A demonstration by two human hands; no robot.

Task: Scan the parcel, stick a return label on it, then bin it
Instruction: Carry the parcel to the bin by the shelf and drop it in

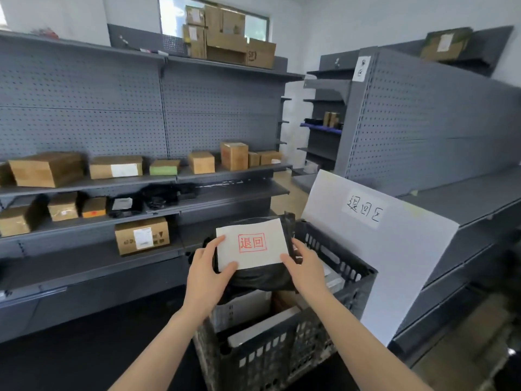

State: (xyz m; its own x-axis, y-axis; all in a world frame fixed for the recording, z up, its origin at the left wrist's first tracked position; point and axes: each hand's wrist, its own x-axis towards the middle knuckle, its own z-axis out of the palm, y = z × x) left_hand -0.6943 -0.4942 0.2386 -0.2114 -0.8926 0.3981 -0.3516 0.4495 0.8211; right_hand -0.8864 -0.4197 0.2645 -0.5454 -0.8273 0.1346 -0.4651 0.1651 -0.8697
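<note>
Both hands hold a black parcel (262, 275) in the air above the open top of a dark slotted crate (284, 354), over its far half. A white return label (251, 244) with a red stamped frame and red characters lies on the parcel's upper face. The left hand (207, 273) grips the parcel at the label's left edge, thumb pressed on the label's lower left corner and fingers curled against its upper left side. The right hand (306, 268) closes on the opposite side, thumb on the label's lower right corner, fingers wrapped round the parcel's right edge. Inside the crate, under the parcel, lie pale flat parcels (253, 320). A white board (375, 241) with handwritten characters leans behind the crate's right rim, against the end of a grey shelving unit (439, 128). To the left runs another grey shelf rack (84, 114) with a perforated back; cardboard boxes (115, 167) sit along the front edges of its shelves, and more boxes (228, 38) are stacked on its top right corner, before a window
</note>
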